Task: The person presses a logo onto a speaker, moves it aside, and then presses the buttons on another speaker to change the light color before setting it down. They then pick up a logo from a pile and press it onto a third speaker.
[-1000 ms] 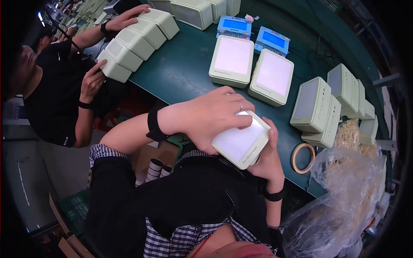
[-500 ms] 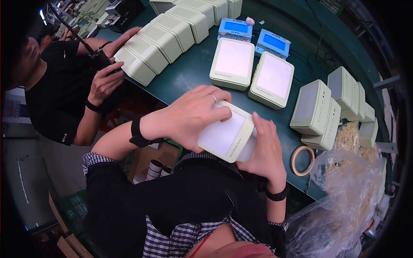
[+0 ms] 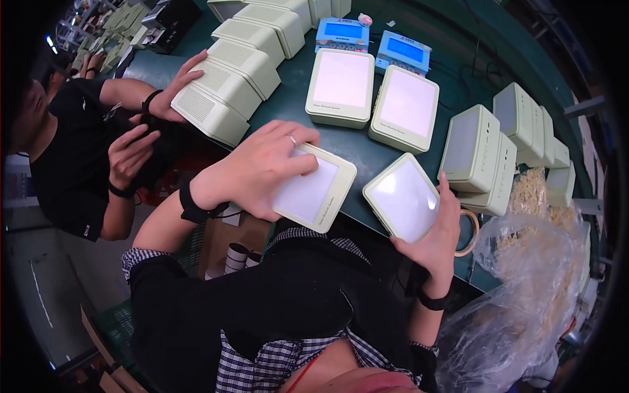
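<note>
My left hand [image 3: 246,170] grips a cream-framed device with a flat white front [image 3: 318,193], thumb and fingers over its left side. My right hand [image 3: 438,232] is closed on the right edge of a second cream-framed device [image 3: 401,196], tilted and showing a light reflection. Both are held apart in front of my chest, by the near edge of the table. Beyond them, two matching cream boxes with pale pink-white fronts, a left one [image 3: 341,80] and a right one [image 3: 405,103], lie face up on the table.
Two blue display units [image 3: 342,31] stand behind those boxes. Rows of cream housings [image 3: 226,82] line the left, where a co-worker's hand [image 3: 175,88] touches one. Stacked cream boxes [image 3: 477,154], a tape roll [image 3: 468,234] and clear plastic bag [image 3: 524,288] are right.
The two devices, overlapping before, are now apart: my left hand has moved left and my right hand right, each with one. The whole view has shifted slightly.
</note>
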`<move>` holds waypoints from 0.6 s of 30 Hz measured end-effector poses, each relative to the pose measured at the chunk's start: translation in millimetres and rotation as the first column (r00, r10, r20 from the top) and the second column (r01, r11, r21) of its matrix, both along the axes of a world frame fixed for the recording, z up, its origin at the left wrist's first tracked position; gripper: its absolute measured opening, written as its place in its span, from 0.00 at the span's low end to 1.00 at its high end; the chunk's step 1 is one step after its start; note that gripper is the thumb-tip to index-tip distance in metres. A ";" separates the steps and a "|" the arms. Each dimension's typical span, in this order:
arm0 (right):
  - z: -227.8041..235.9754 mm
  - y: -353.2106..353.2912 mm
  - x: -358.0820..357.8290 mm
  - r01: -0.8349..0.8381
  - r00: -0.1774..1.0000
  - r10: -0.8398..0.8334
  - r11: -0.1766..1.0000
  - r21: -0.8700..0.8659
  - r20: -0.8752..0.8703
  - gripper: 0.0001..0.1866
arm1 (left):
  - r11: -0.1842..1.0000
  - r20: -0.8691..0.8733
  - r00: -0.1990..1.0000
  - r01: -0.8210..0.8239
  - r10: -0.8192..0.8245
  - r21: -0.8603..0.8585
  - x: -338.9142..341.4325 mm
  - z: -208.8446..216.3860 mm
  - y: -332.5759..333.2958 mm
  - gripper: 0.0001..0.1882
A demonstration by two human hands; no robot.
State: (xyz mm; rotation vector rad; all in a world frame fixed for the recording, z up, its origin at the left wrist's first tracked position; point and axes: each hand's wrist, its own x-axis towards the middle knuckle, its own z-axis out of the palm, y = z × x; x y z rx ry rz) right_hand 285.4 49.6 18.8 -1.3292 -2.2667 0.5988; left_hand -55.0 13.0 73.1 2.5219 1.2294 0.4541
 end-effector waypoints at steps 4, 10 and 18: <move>0.8 1.8 -5.0 0.045 0.999 -0.045 0.999 0.002 0.015 0.64 | 0.983 -0.060 0.986 0.152 -0.159 -0.098 7.6 -18.4 21.9 0.34; -1.6 5.5 -0.3 0.048 0.998 -0.049 0.999 0.016 0.036 0.63 | 0.956 -0.058 0.964 0.250 -0.261 -0.154 12.5 -32.7 43.7 0.36; -2.9 5.7 5.4 0.047 0.998 -0.048 0.998 0.037 0.043 0.62 | 0.962 -0.053 0.968 0.236 -0.245 -0.137 12.7 -39.4 54.3 0.38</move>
